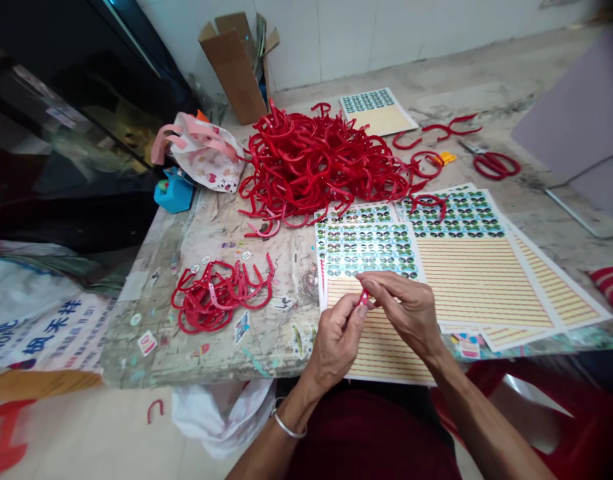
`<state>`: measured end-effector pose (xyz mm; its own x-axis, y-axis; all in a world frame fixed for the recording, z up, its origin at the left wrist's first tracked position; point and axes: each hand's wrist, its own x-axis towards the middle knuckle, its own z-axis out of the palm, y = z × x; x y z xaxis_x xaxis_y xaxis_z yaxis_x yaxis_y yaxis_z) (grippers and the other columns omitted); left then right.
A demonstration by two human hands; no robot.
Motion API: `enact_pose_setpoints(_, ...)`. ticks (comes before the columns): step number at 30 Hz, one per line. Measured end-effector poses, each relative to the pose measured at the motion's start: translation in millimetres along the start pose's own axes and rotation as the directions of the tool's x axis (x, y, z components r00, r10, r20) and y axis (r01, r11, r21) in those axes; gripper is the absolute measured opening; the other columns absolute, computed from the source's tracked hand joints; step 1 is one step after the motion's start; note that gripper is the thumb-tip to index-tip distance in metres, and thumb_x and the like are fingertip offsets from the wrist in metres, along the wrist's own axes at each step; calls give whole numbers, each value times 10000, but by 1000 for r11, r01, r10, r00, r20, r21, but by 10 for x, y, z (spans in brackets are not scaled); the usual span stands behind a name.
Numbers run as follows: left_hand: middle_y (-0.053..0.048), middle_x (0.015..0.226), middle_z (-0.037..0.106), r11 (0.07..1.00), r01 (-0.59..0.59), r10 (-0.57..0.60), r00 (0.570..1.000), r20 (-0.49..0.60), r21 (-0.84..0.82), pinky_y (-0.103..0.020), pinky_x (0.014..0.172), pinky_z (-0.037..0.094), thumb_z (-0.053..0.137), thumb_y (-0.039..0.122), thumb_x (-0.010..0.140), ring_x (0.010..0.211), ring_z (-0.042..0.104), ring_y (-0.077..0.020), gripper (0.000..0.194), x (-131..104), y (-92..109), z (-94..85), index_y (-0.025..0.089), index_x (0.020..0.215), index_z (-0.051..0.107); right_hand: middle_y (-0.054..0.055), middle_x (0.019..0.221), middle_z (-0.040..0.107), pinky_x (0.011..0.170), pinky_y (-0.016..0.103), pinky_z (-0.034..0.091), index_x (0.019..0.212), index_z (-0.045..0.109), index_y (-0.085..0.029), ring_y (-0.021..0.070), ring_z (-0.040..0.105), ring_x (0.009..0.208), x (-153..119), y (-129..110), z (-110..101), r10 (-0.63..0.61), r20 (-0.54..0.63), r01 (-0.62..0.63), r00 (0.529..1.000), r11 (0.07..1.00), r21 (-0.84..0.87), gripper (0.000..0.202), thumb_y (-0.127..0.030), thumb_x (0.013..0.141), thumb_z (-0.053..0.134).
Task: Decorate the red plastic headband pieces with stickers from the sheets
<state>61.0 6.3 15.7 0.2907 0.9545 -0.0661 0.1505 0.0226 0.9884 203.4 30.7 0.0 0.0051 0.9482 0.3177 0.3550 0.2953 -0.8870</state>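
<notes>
- Pinching a red strip (364, 300) with left fingers (355, 321); cannot tell the grip of right fingers (386, 285).
- Probably light, springy; take near its end.
- Beneath fingers: sticker sheet (381, 341).

Strips (326, 160) red; sheets (481, 273) yel. w/ reddish stripes, blue-grn rows; bag (201, 153) wht w/ pink handles (160, 143).

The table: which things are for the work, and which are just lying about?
Likely for the work: red piece in the hands, big red pile, small red pile, printed sheets.

Probably just lying about: white bag, cardboard box, blue thing.
</notes>
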Motion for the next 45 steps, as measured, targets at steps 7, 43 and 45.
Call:
enact_pose_setpoints(7,32,631,375,985,21,-19,1000,15,-169,-232,545,297,403,304,920,555,329,-84,249,-43,-48,13,155,970,595,79,1126,649,602,274,575,1023,685,-222,235,611,1007,3,4,23,342,146,-371,928,878,303,266,-345,797,621)
enact_pose_setpoints(43,-63,872,617,981,44,-28,996,88,-188,-304,829,426,472,308,878,831,549,-182,326,-97,54,-58,137,1123,602,48,822,714,697,289,577,960,609,-180,171,685,748,-30,-134,-20,336,334,-462,880,766,446,351,-268,658,764)
enact_pose_setpoints(45,-69,875,636,989,38,-29,998,63,-145,-309,827,437,466,312,882,814,562,-184,325,-102,50,-57,134,1108,616,47,798,717,681,289,581,919,622,-173,175,687,734,-22,-156,-24,351,322,-466,880,773,431,324,-275,649,768)
